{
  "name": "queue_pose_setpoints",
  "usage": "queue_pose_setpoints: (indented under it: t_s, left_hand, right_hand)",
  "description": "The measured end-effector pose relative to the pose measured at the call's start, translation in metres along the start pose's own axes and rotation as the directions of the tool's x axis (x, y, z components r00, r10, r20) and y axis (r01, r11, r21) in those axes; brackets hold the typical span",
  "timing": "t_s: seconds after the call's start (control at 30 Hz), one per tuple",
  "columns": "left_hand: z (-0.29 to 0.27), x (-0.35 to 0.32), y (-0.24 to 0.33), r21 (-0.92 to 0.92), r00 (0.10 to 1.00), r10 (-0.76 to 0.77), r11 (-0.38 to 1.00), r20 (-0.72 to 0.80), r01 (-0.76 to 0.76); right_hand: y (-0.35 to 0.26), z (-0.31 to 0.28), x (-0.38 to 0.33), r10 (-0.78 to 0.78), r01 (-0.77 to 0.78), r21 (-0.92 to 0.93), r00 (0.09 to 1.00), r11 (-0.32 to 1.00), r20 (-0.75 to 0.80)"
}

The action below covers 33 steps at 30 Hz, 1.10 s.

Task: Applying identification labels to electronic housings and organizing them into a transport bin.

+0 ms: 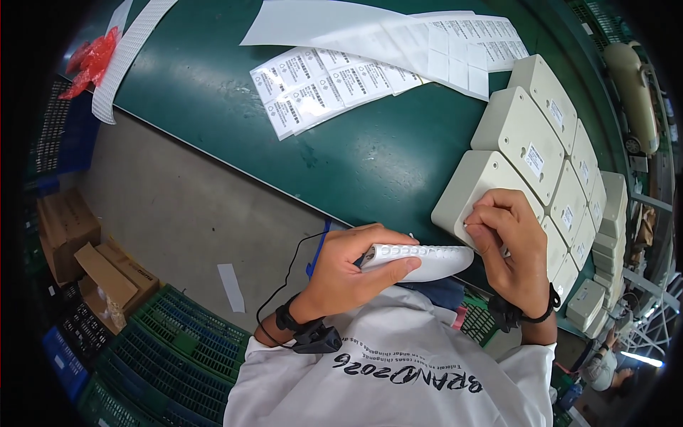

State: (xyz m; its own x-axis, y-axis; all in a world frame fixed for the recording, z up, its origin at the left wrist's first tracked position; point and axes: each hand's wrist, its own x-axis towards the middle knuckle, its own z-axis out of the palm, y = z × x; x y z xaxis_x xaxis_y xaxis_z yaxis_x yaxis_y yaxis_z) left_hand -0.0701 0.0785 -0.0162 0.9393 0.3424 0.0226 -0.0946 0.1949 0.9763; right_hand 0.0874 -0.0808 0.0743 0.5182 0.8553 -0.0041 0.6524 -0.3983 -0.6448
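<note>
My left hand (359, 267) grips a white, slim object (427, 262) with a curved end and a row of rounded bumps along its upper edge; I cannot make out its kind. It is held near my body, by the table's edge. My right hand (509, 238) is closed in a pinch over the nearest cream plastic housing (473, 188). A tiny white bit shows at its fingertips, too small to name. Beside it, more cream housings (523, 146) stand close together in rows, each with screw holes and many bearing a small white label (533, 160).
Sheets of printed labels (320, 89) and a blank white sheet (327, 21) lie on the green table (213, 85). Red plastic film (92, 64) sits at the far left. Green crates (185, 327) and cardboard boxes (114, 277) stand on the floor at left. Another person (605, 366) is at lower right.
</note>
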Motion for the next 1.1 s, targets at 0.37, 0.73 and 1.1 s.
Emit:
queue_pose_setpoints:
  t_s: [0.37, 0.73, 1.1]
  left_hand:
    - [0.002, -0.001, 0.001, 0.001, 1.000, -0.019, 1.000, -0.010, 0.019]
    - [0.021, -0.012, 0.009, -0.130, 0.990, -0.127, 0.985, -0.059, 0.118]
    - [0.033, -0.016, 0.016, -0.017, 0.998, -0.045, 0.999, -0.036, 0.045]
  right_hand:
    - [-0.005, 0.002, -0.020, -0.256, 0.252, -0.326, 0.966, 0.911, 0.030]
    - [0.006, -0.007, -0.026, -0.226, 0.226, -0.010, 0.973, 0.974, -0.047]
    - [-0.010, 0.010, -0.045, -0.365, 0.338, -0.166, 0.914, 0.926, -0.177]
